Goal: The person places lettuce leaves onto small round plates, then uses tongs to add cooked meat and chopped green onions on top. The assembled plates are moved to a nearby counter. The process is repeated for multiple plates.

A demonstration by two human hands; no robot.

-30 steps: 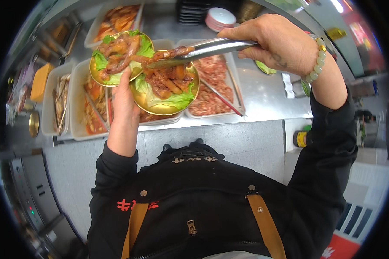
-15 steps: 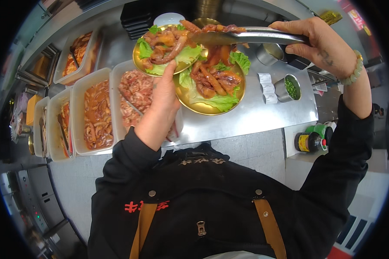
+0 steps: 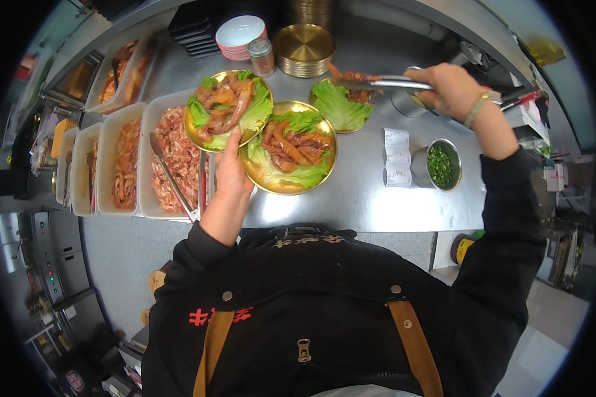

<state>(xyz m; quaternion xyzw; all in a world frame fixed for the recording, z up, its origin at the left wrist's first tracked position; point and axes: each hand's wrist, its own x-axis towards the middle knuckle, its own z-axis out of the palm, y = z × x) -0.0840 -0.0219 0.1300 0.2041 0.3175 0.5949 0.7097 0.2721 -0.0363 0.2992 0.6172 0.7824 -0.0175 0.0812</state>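
Observation:
My left hand (image 3: 230,171) is closed on the near edge of a gold plate (image 3: 189,130) with lettuce and sauced meat strips, held tilted above the counter. Partly under it, a second gold plate (image 3: 286,188) carries more lettuce and meat strips. My right hand (image 3: 453,92) grips metal tongs (image 3: 400,82), whose tips pinch a clump of meat strips (image 3: 347,76). That clump hangs over the far right plate's lettuce leaf (image 3: 341,109); whether it touches the leaf I cannot tell.
Tubs of raw marinated meat (image 3: 172,119) line the left, tongs resting in them. A stack of gold plates (image 3: 304,46), bowls (image 3: 240,33) and a shaker (image 3: 261,58) stand behind. Paper slips (image 3: 397,157) and a metal cup of chopped greens (image 3: 442,167) are on the right.
My right hand has carried the tongs and meat strips away from the held plate, over the far right lettuce. The view has shifted, showing more of the counter's back.

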